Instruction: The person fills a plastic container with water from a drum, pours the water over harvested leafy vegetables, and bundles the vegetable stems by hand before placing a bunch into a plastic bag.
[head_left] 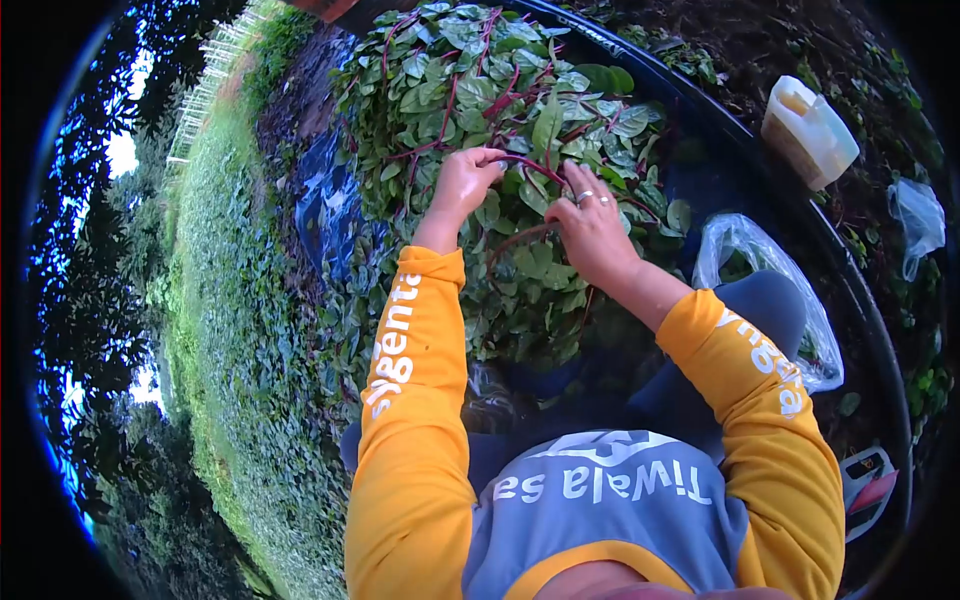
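Observation:
Between my hands a dark red stem [530, 166] of leafy greens, which look like Malabar spinach, is stretched. My left hand [464, 192] pinches its left end between thumb and fingertips. On the other side, my right hand [597, 225], with rings on a finger, is closed on the stem near a green leaf. A thin brownish strip [525, 236] curves left from below the right hand; I cannot tell what it is. Beneath and beyond both hands lies a large heap of red-stemmed greens [430, 95].
A dark curved rim [735, 125] runs along the right side. Beyond it stands a cut plastic jug [808, 135], with a crumpled clear bag [917, 222] nearby. An open clear plastic bag [770, 250] sits by my knee. Blue sheeting [325, 200] and grass [215, 270] lie left.

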A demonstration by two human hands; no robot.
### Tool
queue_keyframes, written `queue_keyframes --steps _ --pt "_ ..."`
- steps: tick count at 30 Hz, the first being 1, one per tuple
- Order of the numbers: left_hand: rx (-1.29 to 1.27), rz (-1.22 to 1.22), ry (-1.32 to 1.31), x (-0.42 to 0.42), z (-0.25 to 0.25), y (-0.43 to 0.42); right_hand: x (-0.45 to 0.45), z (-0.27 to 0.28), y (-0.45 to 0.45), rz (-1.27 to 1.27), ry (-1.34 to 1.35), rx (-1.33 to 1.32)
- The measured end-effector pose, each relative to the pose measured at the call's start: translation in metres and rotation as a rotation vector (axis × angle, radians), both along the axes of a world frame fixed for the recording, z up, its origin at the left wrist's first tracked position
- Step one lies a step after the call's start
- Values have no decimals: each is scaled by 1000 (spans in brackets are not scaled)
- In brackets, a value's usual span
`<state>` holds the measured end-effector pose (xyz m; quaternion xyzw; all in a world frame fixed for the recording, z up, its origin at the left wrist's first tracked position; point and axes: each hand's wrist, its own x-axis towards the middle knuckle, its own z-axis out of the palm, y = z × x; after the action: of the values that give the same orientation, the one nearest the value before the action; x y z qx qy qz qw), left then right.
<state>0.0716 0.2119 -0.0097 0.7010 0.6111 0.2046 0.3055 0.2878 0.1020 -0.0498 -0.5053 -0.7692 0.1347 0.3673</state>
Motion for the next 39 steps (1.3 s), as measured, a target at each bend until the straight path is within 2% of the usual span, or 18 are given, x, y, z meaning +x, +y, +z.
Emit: queue_keyframes --steps 2,6,8,9,12,14,17,18,20,23,26,28,30,32,33,35,37,39 --pt "-200 99 -566 -8 -4 -18 -4 2 4 -9 16 12" --pt "-430 224 -790 -12 7 -65 -14 4 9 93 55 -113" --pt "-395 225 -761 -22 -5 -81 -20 6 8 134 52 -234" --pt "108 61 -320 -31 -16 -85 -22 7 7 230 -27 -159" --pt "239 -10 -160 -41 -32 -108 -31 3 -1 446 -204 -59" --pt "-140 66 -399 -25 -28 -134 -41 -5 -9 505 -269 32" --pt "133 115 -339 -19 -49 -152 -51 -2 -19 530 -501 12" --pt "124 213 -382 -14 -51 -157 -56 -3 -21 531 -500 13" --pt "-68 382 -100 -13 -53 -165 -63 -10 -24 541 -565 35" --pt "63 517 -113 -9 -65 -168 -67 -8 -26 570 -523 62" --pt "13 897 -841 -49 -92 -145 -78 -13 -38 676 -378 113" --pt "76 1023 -1057 -90 -80 -136 -77 -13 -36 680 -357 139" --pt "273 1215 -1536 -112 -50 -117 -70 -2 -29 650 -380 91" --pt "178 1082 -1423 -123 -46 -93 -64 6 -25 628 -404 39" --pt "102 845 -1164 -121 -47 -81 -61 8 -20 609 -416 -9" --pt "15 620 -979 -103 -44 -42 -56 10 -16 571 -429 -83" --pt "51 511 -738 -73 -44 -1 -50 10 -12 525 -449 -113" --pt "252 158 -262 -74 -76 42 -44 5 -14 438 -426 -37"
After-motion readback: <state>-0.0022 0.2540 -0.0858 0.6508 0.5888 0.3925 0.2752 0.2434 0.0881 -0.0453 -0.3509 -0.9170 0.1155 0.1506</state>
